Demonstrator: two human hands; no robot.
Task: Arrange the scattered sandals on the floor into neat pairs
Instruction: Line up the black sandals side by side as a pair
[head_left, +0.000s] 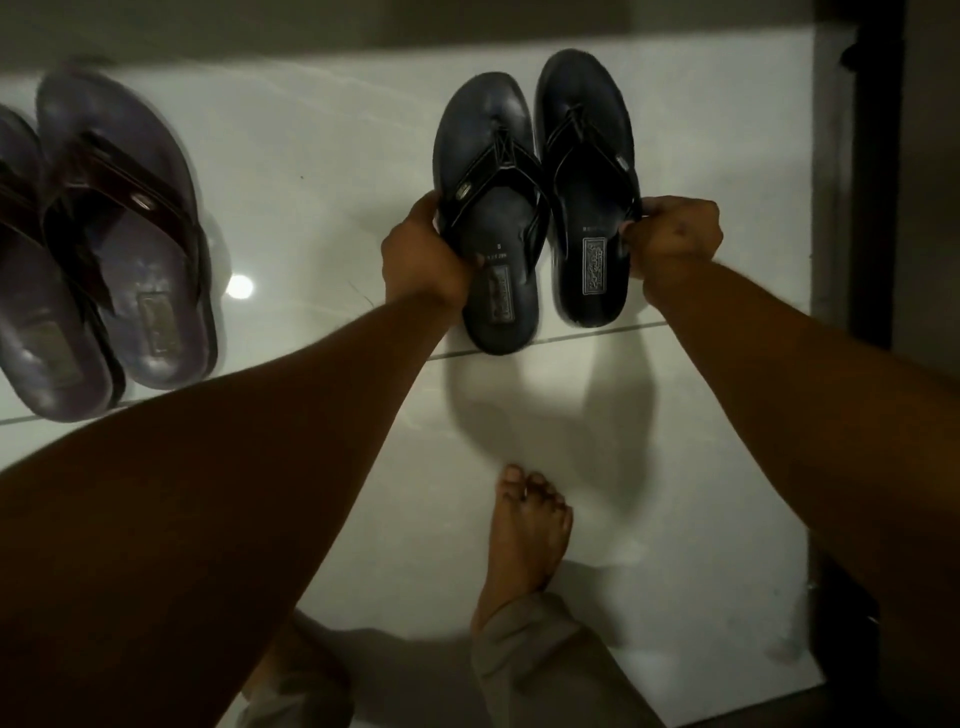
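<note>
Two black thong sandals lie side by side on the white tiled floor, toes pointing away from me. My left hand (423, 254) grips the outer edge of the left black sandal (491, 156). My right hand (672, 239) pinches the right edge of the right black sandal (584, 145). The two sandals nearly touch along their inner edges, and the right one sits a little farther from me. At the far left a purple-soled pair with brown straps rests together: one sandal (135, 249) in full view, the other sandal (31, 322) partly cut off by the frame edge.
My bare foot (527, 530) stands on the tile just below the black pair. A dark door frame or wall edge (878, 171) runs down the right side. A wall base (311, 31) borders the floor at the top.
</note>
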